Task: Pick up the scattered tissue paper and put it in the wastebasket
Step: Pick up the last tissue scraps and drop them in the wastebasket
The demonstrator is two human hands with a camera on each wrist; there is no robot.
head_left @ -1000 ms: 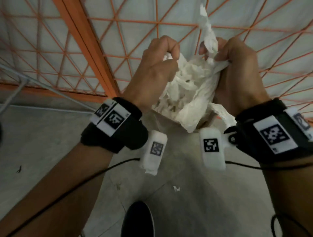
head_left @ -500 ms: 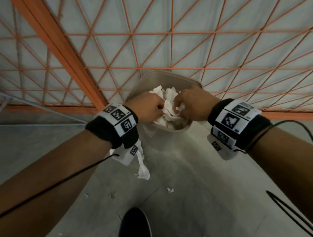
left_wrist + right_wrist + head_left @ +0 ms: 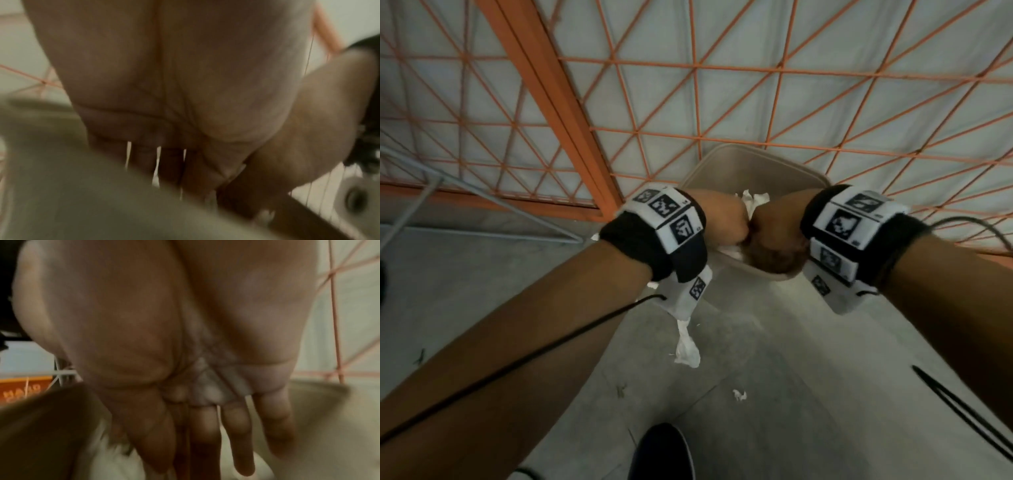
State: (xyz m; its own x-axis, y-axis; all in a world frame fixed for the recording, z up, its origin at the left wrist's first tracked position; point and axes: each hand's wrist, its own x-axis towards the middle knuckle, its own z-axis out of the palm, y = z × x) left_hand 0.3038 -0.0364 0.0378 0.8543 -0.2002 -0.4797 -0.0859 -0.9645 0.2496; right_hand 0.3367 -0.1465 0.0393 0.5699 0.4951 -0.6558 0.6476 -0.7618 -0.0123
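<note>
both hands (image 3: pixel 750 233) flat, fingers straight, pressing tissue wad (image 3: pixel 751 202) into wastebasket (image 3: pixel 726 161); push straight down, then grab strip (image 3: pixel 686 346) below left wrist.

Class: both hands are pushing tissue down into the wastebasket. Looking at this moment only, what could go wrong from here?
1. A tissue strip dangles below the left hand, outside the wastebasket; it may drop onto the floor.
2. A small scrap already lies on the floor and could be overlooked.
3. Both hands, the right hand included, press near the wastebasket's front rim; pushing hard might tip it.
</note>
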